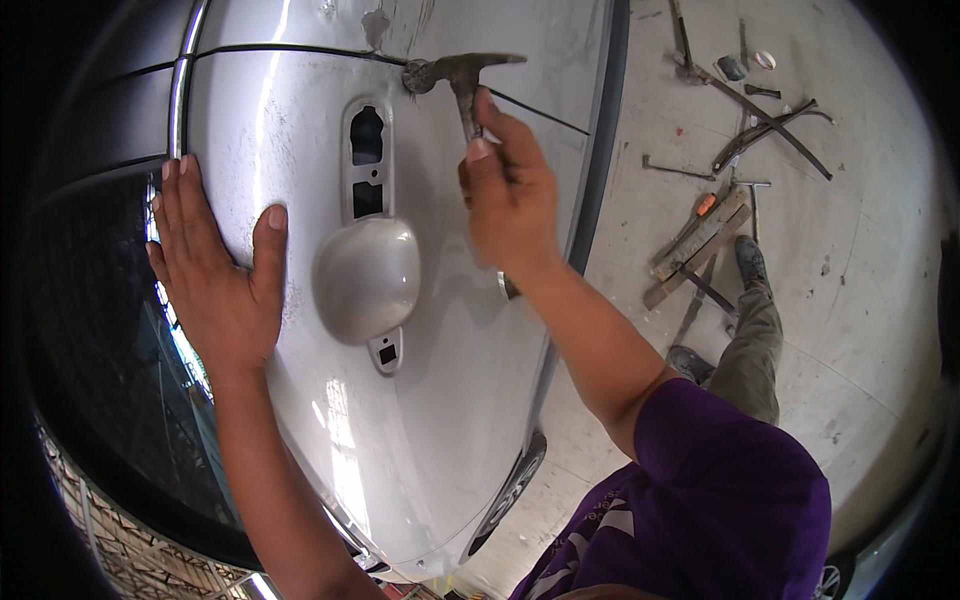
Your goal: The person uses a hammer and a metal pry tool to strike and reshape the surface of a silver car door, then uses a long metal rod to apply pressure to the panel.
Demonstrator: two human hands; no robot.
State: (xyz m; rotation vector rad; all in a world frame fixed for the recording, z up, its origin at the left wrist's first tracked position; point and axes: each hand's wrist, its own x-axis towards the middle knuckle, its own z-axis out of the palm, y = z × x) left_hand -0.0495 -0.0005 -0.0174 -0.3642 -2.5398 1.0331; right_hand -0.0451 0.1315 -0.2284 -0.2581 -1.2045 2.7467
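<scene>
"Head view: where do we see the hammer [463, 76]?"
"Over the far seam [300, 48] of the silver car door [450, 420]; our right hand [508, 190] grips it. Our left hand [222, 290] lies flat, spread wide, at left."

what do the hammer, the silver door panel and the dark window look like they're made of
The hammer head looks like metal, probably steel: dark, dull and scuffed. The door panel seems to be painted sheet metal with a glossy silver finish, given its bright reflections, though looks alone don't prove metal. The window is likely tinted glass: dark, smooth, shiny near its edge.
</scene>
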